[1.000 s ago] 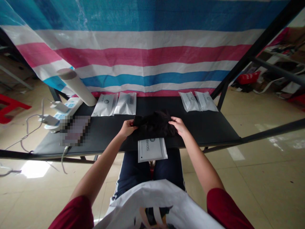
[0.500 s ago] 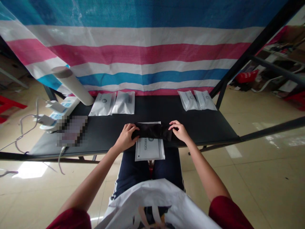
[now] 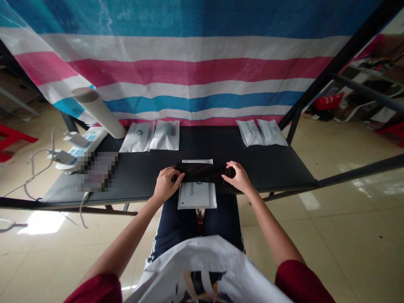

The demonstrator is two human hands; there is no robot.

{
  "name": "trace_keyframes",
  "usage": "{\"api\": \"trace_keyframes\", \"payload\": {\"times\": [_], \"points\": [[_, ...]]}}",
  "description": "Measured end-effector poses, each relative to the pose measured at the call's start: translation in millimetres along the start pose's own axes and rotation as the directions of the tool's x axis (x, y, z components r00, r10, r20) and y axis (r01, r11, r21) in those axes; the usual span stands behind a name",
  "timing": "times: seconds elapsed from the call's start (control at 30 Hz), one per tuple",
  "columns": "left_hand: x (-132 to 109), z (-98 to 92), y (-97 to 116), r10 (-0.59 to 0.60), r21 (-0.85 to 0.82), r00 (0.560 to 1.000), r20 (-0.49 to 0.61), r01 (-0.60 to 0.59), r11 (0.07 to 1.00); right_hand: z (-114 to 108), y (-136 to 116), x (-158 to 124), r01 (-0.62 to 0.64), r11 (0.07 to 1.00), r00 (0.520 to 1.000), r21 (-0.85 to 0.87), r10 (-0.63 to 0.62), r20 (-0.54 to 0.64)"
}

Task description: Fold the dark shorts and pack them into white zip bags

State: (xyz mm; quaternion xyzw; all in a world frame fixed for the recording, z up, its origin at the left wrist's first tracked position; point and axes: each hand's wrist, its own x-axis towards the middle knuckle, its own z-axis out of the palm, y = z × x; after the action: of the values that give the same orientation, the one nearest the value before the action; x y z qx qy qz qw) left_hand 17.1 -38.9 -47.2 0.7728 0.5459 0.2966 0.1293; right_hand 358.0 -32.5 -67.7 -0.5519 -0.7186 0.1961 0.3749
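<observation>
A long strip of folded black cloth [image 3: 203,173] stretches between my two hands, near the front of the black table. My left hand [image 3: 166,182] pinches its left end, thumb over the cloth. At the right end, my right hand [image 3: 239,176] grips the cloth between thumb and fingers. Under the cloth lies a flat, frosted white plastic pouch [image 3: 197,197] with dark lettering; its lower part juts past the table edge above my lap. The cloth hides the pouch's middle.
Frosted pouches stand in pairs at the back left [image 3: 137,136] and back right [image 3: 272,132]. A white cylinder [image 3: 102,115], a power strip [image 3: 85,147] with plugs and a blurred-out device [image 3: 99,170] on a cable occupy the left of the black table [image 3: 208,141]. Striped sheeting hangs behind.
My right fingers have closed round the cloth's right end, which hung loose before. The cloth is now narrower and straighter. The pouch below shows a little differently as the view has shifted slightly.
</observation>
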Motion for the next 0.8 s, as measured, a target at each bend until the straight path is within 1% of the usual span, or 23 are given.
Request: {"api": "trace_keyframes", "payload": {"times": [0.07, 0.1, 0.13, 0.23, 0.3, 0.37, 0.43, 0.5, 0.57, 0.6, 0.67, 0.7, 0.77, 0.8], "points": [[4.2, 4.8, -8.9, -0.093, -0.018, 0.993, -0.069, 0.092, 0.996, 1.3, 3.5, -4.4, -0.016, 0.997, 0.999, -0.079, 0.013, -0.043], [6.5, 7.2, -13.3, -0.130, 0.004, 0.987, -0.093, 0.131, 0.991, 2.0, 5.3, -6.6, -0.033, 0.993, 0.998, -0.114, 0.027, -0.058], [8.8, 9.1, -17.2, -0.155, 0.039, 0.984, -0.093, 0.159, 0.986, 2.8, 6.8, -8.5, -0.050, 0.988, 0.997, -0.145, 0.041, -0.068], [16.5, 11.7, -23.5, -0.182, 0.129, 0.983, -0.005, 0.182, 0.975, 6.8, 7.7, -11.5, -0.079, 0.976, 0.994, -0.205, 0.062, -0.085], [22.7, 10.7, -22.0, -0.165, 0.132, 0.985, 0.054, 0.157, 0.979, 10.4, 5.1, -9.1, -0.072, 0.976, 0.994, -0.207, 0.054, -0.093], [29.9, 8.6, -17.3, -0.152, 0.096, 0.985, 0.081, 0.144, 0.985, 13.0, 1.2, -2.8, -0.067, 0.982, 0.994, -0.179, 0.050, -0.097], [37.0, 6.0, -11.2, -0.171, 0.030, 0.981, 0.090, 0.168, 0.985, 12.9, -2.2, 7.0, -0.113, 0.985, 0.990, -0.129, 0.101, -0.101], [41.8, 3.0, -4.7, -0.207, -0.075, 0.976, 0.074, 0.212, 0.974, 9.4, -4.4, 19.5, -0.199, 0.979, 0.973, -0.045, 0.192, -0.128], [42.1, -1.0, 3.2, -0.236, -0.259, 0.970, 0.052, 0.241, 0.935, 3.4, -6.6, 34.7, -0.245, 0.964, 0.951, 0.107, 0.260, -0.167], [39.8, -3.4, 8.3, -0.251, -0.372, 0.967, 0.048, 0.250, 0.894, 0.1, -8.3, 43.2, -0.245, 0.948, 0.942, 0.205, 0.282, -0.179], [29.0, -8.6, 22.5, -0.291, -0.570, 0.954, 0.071, 0.278, 0.773, -5.7, -14.4, 61.2, -0.222, 0.892, 0.938, 0.394, 0.306, -0.164], [20.3, -10.9, 31.5, -0.319, -0.634, 0.943, 0.097, 0.305, 0.710, -7.4, -18.9, 70.4, -0.213, 0.860, 0.941, 0.464, 0.309, -0.142], [-2.4, -12.7, 52.2, -0.367, -0.671, 0.916, 0.159, 0.373, 0.640, -6.7, -29.5, 88.2, -0.195, 0.827, 0.955, 0.527, 0.282, -0.089], [-15.6, -11.3, 63.0, -0.394, -0.677, 0.903, 0.172, 0.399, 0.619, -3.6, -34.8, 96.3, -0.182, 0.831, 0.965, 0.526, 0.253, -0.067]]}}
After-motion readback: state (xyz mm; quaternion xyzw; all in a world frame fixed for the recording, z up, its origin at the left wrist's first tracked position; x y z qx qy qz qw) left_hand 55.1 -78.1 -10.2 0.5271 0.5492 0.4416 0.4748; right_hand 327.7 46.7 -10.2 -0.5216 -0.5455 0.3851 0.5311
